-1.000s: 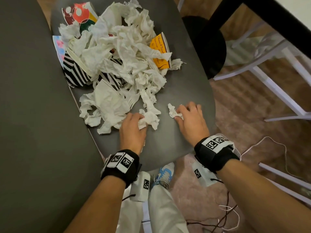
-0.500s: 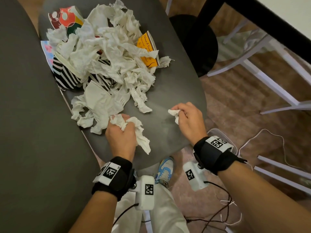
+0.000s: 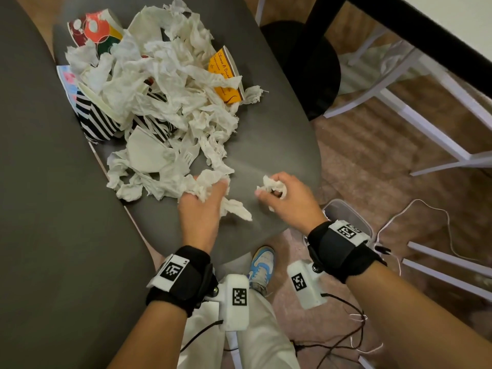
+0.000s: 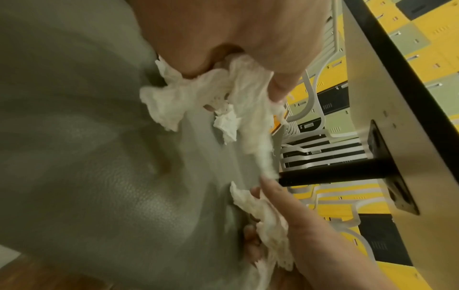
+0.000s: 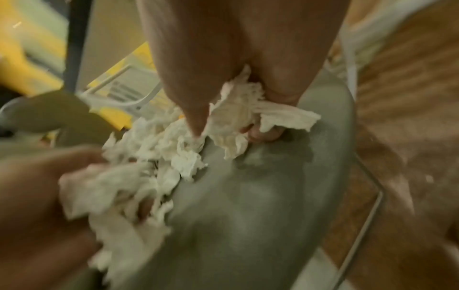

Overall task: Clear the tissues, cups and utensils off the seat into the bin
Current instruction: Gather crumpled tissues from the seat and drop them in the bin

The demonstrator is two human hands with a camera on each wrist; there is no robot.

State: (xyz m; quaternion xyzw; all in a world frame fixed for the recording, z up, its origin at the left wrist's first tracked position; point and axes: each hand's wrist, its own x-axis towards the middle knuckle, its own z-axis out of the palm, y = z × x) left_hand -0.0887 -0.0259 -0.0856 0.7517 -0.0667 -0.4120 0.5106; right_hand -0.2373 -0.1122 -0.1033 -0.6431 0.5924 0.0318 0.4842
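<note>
A dark grey rounded seat (image 3: 277, 145) bears a big heap of crumpled white tissues (image 3: 170, 83) on its far left part, with a black-and-white striped paper cup (image 3: 93, 121), a red-patterned paper cup (image 3: 90, 27) and an orange paper cup (image 3: 226, 75) half buried in it, plus a white plastic fork (image 3: 190, 153). At the heap's near edge the left hand (image 3: 199, 209) clutches a tissue wad (image 3: 205, 186) – fingers curled round it. Just to its right, the right hand (image 3: 290, 198) grips a small tissue ball (image 3: 273, 186).
</note>
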